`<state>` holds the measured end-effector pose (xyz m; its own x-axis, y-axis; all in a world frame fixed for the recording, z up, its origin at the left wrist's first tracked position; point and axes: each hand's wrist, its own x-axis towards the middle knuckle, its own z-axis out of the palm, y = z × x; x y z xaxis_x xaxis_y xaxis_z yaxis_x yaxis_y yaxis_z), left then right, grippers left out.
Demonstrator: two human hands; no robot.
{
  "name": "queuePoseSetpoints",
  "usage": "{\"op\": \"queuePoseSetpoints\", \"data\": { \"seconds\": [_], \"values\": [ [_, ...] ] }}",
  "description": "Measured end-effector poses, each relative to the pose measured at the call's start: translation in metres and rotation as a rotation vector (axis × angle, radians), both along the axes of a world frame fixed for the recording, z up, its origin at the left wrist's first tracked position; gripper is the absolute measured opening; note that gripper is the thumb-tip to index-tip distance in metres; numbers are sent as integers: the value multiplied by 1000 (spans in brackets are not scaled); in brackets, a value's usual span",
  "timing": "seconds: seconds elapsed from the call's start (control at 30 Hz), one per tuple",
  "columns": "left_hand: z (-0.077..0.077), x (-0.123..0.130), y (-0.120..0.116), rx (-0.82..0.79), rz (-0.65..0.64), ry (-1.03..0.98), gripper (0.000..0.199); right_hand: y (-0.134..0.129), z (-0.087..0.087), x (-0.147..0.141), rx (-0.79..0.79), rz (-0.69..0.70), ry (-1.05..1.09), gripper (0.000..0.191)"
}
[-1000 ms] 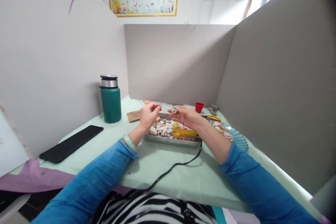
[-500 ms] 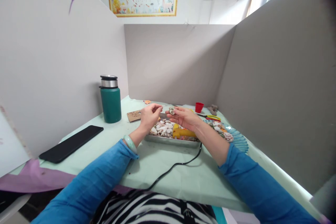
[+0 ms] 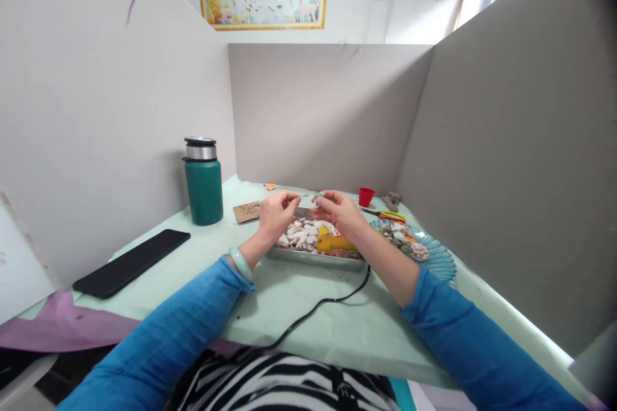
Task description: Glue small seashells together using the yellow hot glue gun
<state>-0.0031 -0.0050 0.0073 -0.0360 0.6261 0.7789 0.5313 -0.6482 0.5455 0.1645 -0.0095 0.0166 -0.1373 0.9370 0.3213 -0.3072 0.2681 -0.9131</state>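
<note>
Above the metal tray (image 3: 315, 259), my right hand (image 3: 341, 212) pinches a small greenish-white shell piece (image 3: 317, 198) between thumb and fingers. My left hand (image 3: 277, 210), with a pale green bangle at its wrist, is closed in a pinch just left of it. Whatever its fingertips hold is too small to make out. The two hands are apart. Below them, the tray is filled with white and brownish shells (image 3: 299, 235). A yellow glue gun (image 3: 332, 242) lies across the tray's right part, partly behind my right hand.
A blue scalloped plate (image 3: 439, 258) with shells stands right of my right forearm. Behind it are yellow-handled pliers (image 3: 389, 216) and a red cup (image 3: 366, 197). To the left are a green bottle (image 3: 203, 189), a black phone-like slab (image 3: 132, 263) and a brown card (image 3: 247, 212). A black cord (image 3: 321, 302) runs frontward.
My right hand has turned the shell piece and curled its fingers more closely around it, palm less upward. The left hand has barely moved.
</note>
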Motion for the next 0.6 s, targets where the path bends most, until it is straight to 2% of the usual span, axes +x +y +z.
{"op": "queuePoseSetpoints", "data": {
  "seconds": [0.13,0.23,0.4,0.6],
  "values": [
    [-2,0,0,30,14,41,14,-3,-4,-3,289,-219,-284,29],
    [-3,1,0,59,5,62,13,-7,-5,-4,424,-365,-465,26],
    [-2,3,-3,89,3,89,12,-11,-5,-6,519,-496,-559,24],
    [-3,4,-4,105,21,113,12,-12,-7,-8,542,-512,-588,21]
  ]
}}
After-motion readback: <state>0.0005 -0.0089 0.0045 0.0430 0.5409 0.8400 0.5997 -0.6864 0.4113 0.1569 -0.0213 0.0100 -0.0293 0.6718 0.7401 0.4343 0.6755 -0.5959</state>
